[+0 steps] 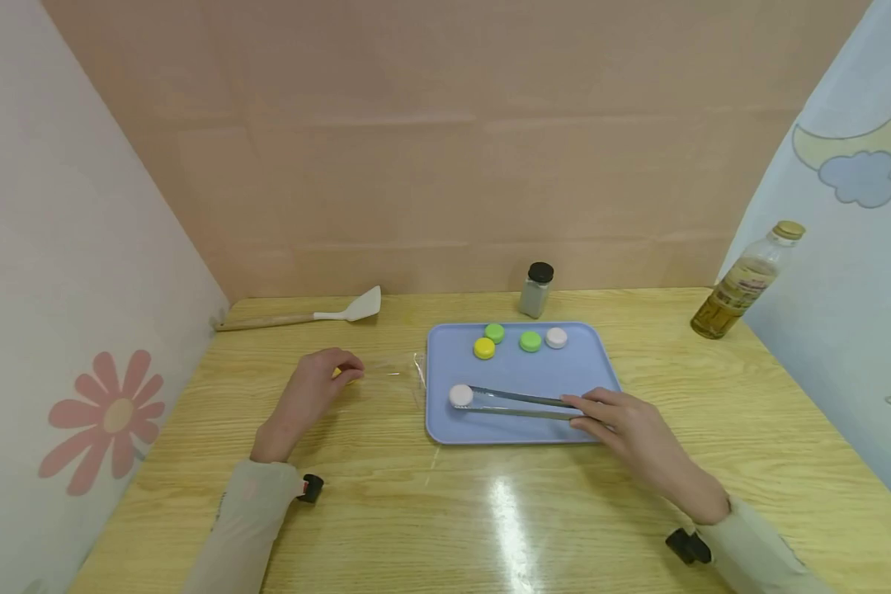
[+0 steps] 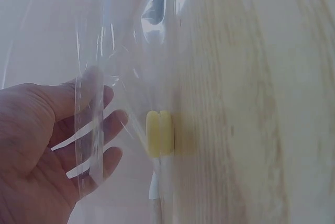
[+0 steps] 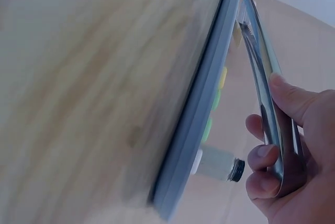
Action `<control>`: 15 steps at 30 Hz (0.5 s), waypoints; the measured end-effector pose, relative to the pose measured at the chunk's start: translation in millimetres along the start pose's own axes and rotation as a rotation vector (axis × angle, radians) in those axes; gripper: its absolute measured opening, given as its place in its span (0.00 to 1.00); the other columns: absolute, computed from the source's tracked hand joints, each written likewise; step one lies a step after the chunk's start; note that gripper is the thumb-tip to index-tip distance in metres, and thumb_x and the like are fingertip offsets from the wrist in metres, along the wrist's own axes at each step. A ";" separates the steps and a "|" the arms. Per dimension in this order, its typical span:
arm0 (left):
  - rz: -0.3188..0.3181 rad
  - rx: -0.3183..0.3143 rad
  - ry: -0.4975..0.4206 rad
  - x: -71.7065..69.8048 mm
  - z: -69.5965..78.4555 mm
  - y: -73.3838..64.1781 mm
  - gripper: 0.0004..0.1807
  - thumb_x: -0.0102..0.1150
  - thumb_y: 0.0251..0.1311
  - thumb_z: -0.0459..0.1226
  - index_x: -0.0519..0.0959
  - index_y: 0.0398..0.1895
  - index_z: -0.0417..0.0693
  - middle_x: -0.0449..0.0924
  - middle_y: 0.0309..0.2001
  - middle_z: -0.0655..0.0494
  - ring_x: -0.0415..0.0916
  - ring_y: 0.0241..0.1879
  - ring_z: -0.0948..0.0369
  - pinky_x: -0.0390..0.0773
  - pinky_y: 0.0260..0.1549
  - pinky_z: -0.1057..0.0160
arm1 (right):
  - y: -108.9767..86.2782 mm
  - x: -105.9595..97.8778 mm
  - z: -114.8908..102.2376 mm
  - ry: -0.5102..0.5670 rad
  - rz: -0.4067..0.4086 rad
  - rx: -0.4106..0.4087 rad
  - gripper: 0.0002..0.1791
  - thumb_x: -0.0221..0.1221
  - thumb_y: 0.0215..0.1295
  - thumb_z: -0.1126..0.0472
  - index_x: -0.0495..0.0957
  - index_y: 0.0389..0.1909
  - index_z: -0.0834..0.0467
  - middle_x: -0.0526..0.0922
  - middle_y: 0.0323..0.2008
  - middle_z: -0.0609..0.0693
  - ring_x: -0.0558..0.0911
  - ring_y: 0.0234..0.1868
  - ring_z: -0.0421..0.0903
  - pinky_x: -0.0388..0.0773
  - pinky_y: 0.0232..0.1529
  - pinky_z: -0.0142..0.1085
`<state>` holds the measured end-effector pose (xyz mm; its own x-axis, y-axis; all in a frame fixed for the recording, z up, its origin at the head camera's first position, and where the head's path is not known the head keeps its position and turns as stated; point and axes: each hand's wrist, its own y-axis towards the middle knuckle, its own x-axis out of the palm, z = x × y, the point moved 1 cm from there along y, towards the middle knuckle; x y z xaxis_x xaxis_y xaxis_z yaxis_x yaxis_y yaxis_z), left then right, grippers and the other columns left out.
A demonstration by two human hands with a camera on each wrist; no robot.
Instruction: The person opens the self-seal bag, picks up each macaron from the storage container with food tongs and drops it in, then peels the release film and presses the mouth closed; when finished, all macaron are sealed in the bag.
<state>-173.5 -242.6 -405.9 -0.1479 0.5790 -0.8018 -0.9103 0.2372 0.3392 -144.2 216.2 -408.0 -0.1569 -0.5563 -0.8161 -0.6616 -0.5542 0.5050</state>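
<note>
My right hand (image 1: 638, 433) grips metal tongs (image 3: 286, 156) near their joined end. Over the left part of a blue tray (image 1: 505, 433), the tong tips pinch a white macaron (image 1: 460, 396). Several other macarons lie along the tray's far side: a yellow one (image 1: 484, 348), green ones (image 1: 530, 341) and a white one (image 1: 556, 337). Left of the tray, my left hand (image 1: 308, 392) holds a clear plastic bag (image 2: 157, 30) by its edge, thumb and fingers around the film. Inside the bag, low down, a yellow macaron (image 2: 159, 134) stands on its side.
A white spatula (image 1: 364, 305) with a wooden handle lies at the table's back left. Behind the tray stands a small jar (image 1: 535, 295) with a black lid. An oil bottle (image 1: 738, 289) stands at the back right, near the side wall.
</note>
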 end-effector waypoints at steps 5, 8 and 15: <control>-0.002 0.001 -0.002 0.1 0.3 0.3 0.03 0.68 0.63 0.31 0.86 0.38 0.42 0.85 0.37 0.54 0.81 0.36 0.56 0.80 0.38 0.54 | 13.2 7.8 -3.5 -0.024 0.020 -0.027 0.22 0.73 0.55 0.66 0.86 0.54 0.56 0.85 0.39 0.45 0.72 0.28 0.30 0.71 0.26 0.28; 0.004 -0.002 -0.005 -0.4 0.3 -0.1 0.02 0.67 0.63 0.31 0.86 0.38 0.43 0.85 0.37 0.54 0.81 0.36 0.57 0.79 0.37 0.54 | 24.0 13.2 -6.5 -0.041 0.028 -0.034 0.22 0.73 0.56 0.64 0.86 0.54 0.55 0.85 0.38 0.43 0.73 0.29 0.32 0.72 0.28 0.30; 0.008 0.005 -0.004 -0.6 0.7 0.0 0.02 0.67 0.63 0.31 0.86 0.38 0.42 0.85 0.37 0.54 0.81 0.36 0.57 0.80 0.37 0.54 | 51.6 29.4 -14.9 -0.044 0.024 -0.055 0.20 0.73 0.58 0.62 0.86 0.53 0.56 0.85 0.37 0.47 0.79 0.33 0.40 0.77 0.33 0.37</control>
<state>-173.1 -242.4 -405.0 -0.1538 0.5842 -0.7969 -0.9071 0.2362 0.3483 -172.0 162.0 -401.7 -0.2055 -0.5428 -0.8143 -0.6162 -0.5746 0.5386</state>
